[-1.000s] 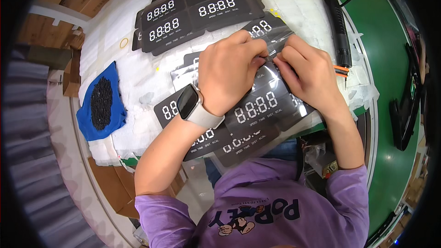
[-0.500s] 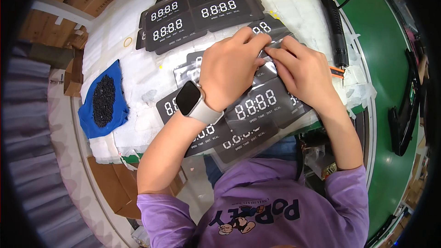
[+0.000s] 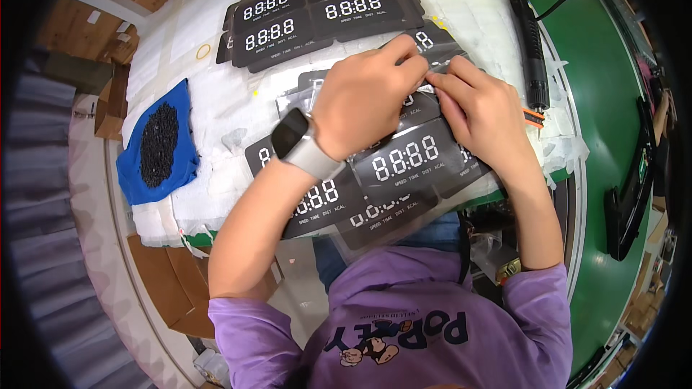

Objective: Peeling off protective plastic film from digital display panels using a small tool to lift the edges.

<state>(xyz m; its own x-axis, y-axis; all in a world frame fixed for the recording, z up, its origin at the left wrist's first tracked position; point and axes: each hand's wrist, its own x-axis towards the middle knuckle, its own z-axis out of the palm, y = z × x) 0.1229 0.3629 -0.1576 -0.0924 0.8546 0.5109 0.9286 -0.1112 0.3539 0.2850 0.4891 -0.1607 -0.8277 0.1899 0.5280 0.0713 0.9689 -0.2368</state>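
Note:
Both hands meet over a loose pile of black display panels with white segment digits. My left hand point(image 3: 371, 97), a watch point(image 3: 294, 133) on its wrist, is closed, its thumb and forefinger pinched at the edge of shiny clear plastic film. Close against it on the right, my right hand point(image 3: 484, 112) is pinched at the same spot, fingertips almost touching the left ones. Just below them lies a film-covered display panel point(image 3: 406, 162). Another display panel point(image 3: 386, 220) sticks out at the table's near edge. My fingers hide the exact spot they grip.
A stack of display panels point(image 3: 353, 9) lies at the back. On the left, a blue cloth point(image 3: 130, 173) carries a heap of small black pieces point(image 3: 159, 145). A black corded electric screwdriver point(image 3: 530, 50) lies on the right, near an orange-handled tool point(image 3: 533, 117). A yellow rubber band point(image 3: 203, 51) lies at left.
Both hands stay pinched together at nearly the same place, the fingertips shifted only slightly. The whole view has tilted a little; the panels stay in place.

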